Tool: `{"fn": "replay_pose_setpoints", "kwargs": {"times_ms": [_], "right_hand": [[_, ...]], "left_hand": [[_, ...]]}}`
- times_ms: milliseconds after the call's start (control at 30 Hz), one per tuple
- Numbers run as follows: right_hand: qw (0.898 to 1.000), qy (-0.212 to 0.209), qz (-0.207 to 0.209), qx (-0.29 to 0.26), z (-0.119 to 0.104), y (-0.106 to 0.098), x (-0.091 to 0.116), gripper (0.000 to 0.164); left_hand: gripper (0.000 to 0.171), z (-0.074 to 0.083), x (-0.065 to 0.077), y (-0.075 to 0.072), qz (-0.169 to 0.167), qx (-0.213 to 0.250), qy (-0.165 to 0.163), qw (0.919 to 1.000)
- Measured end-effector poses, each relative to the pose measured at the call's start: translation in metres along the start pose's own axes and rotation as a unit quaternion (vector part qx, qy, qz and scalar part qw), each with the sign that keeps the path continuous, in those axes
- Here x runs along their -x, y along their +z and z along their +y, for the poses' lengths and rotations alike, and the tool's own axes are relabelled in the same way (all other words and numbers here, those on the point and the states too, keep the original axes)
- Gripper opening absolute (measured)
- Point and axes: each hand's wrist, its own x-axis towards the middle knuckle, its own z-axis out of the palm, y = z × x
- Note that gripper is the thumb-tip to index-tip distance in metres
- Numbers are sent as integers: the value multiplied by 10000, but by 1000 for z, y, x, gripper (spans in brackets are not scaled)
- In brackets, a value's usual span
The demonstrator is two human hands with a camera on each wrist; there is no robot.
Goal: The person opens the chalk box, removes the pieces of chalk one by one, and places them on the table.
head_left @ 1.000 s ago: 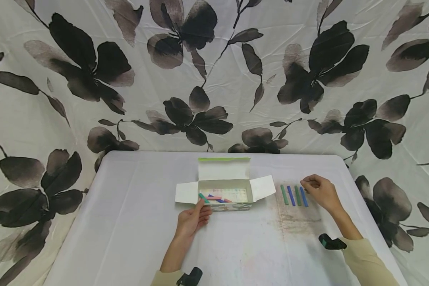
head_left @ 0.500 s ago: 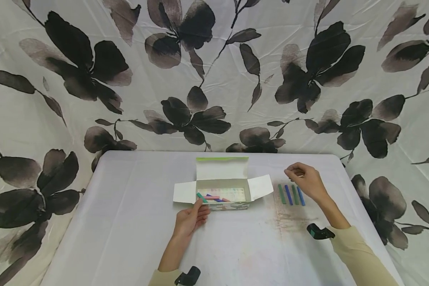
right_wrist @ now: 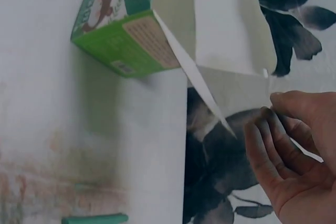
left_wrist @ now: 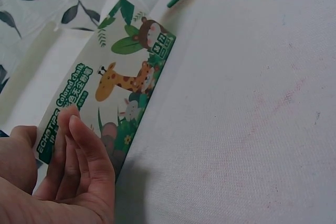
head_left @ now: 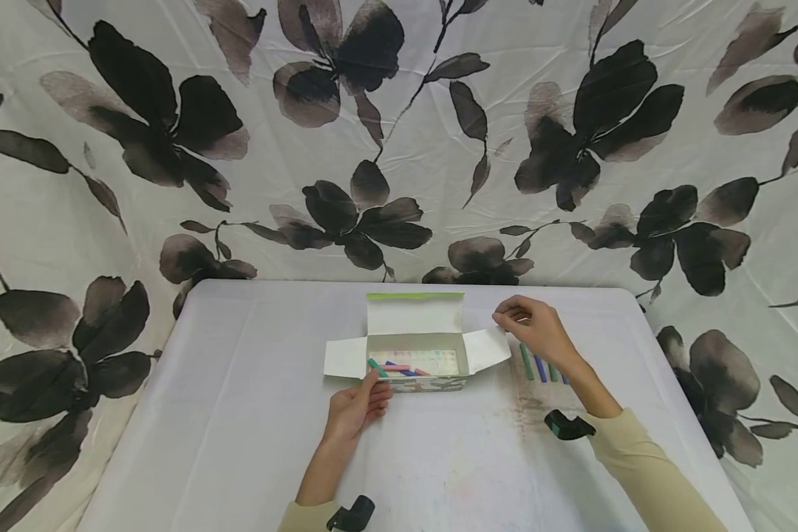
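Note:
An open cardboard chalk box (head_left: 432, 385) stands in the middle of the table, printed with animals and "Colored Chalk" in the left wrist view. My left hand (head_left: 354, 412) grips its front wall near the left corner, thumb over the rim and fingers outside. Inside lie several chalk sticks, among them a green chalk (head_left: 377, 368) and a pink chalk (head_left: 396, 367). My right hand (head_left: 537, 329) hovers by the right side flap (head_left: 487, 349), fingers loosely bent, with nothing visible between them. Below it a row of green (head_left: 526, 362) and blue chalks (head_left: 540, 368) lies partly covered.
The raised lid (head_left: 415, 314) leans toward the back, and the left side flap (head_left: 346, 358) sticks outward. Chalk dust (head_left: 528, 410) stains the white tablecloth (head_left: 253, 384) at the right. A floral curtain (head_left: 465, 170) hangs behind the table.
My right hand has moved left from the right end of the chalk row to beside the box's right flap. My left hand keeps its hold on the box.

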Motion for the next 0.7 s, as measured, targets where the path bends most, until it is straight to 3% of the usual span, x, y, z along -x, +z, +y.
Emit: {"fn": "replay_pose_setpoints", "kwargs": {"times_ms": [467, 700], "right_hand": [[9938, -565, -847, -449, -12, 41, -12, 16], [9881, -659, -1299, -486, -14, 58, -17, 17]], "left_hand": [[49, 0, 1, 1, -3, 81, 141, 9999], [51, 1, 1, 2, 53, 40, 14, 10000]]}}
